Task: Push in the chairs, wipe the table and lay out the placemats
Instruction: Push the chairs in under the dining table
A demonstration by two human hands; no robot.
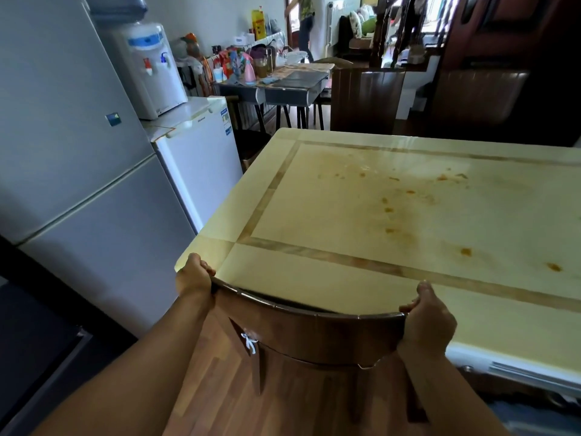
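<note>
Both hands on chair (314, 328) back.

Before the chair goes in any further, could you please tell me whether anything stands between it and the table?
Nothing visible does. Both hands, left and right, grip the chair by its curved top rail, which already sits at the table edge. The space under the table is hidden from the head camera.

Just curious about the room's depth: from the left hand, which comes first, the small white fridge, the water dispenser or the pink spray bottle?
From the left hand, nearest first:
1. Small white fridge, just beyond, beside the table.
2. Water dispenser, standing on that fridge.
3. Pink spray bottle, on the cluttered far table.
</note>
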